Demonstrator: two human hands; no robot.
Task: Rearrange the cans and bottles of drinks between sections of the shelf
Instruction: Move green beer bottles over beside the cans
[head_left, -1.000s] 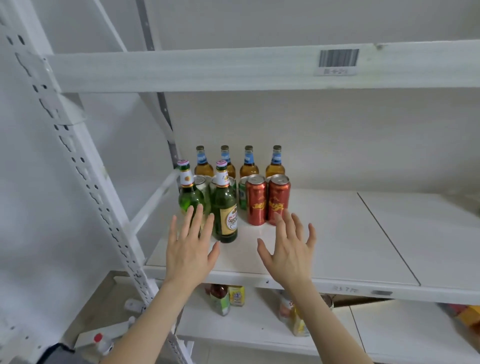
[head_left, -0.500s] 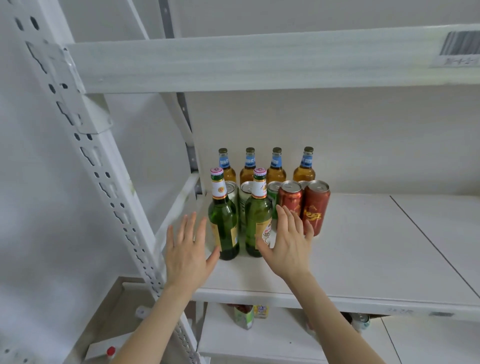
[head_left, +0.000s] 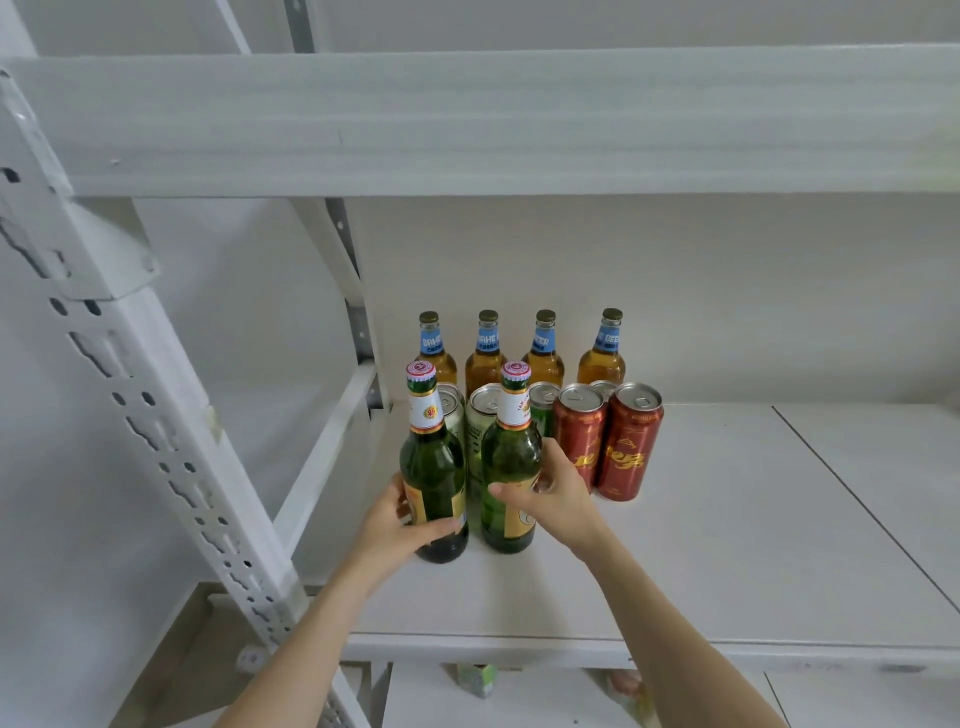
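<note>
Two green glass bottles stand upright at the front of the drinks group on the white shelf board (head_left: 727, 561). My left hand (head_left: 395, 530) grips the left green bottle (head_left: 434, 467) around its lower body. My right hand (head_left: 553, 493) grips the right green bottle (head_left: 511, 457) the same way. Just to their right stand two red cans (head_left: 631, 447). Pale green cans (head_left: 480, 426) sit behind the bottles, partly hidden. Several amber bottles with blue neck labels (head_left: 545, 353) line the back wall.
A white perforated upright (head_left: 156, 415) rises at the left, with a side rail (head_left: 332, 447) beside the bottles. An upper shelf beam (head_left: 519, 119) hangs overhead. The shelf board runs bare to the right past a seam (head_left: 857, 499). Packages (head_left: 478, 680) lie on the lower shelf.
Both hands were open and spread in front of the bottles. They have moved forward and closed around the two green bottles, one each. The view has shifted closer and leftward.
</note>
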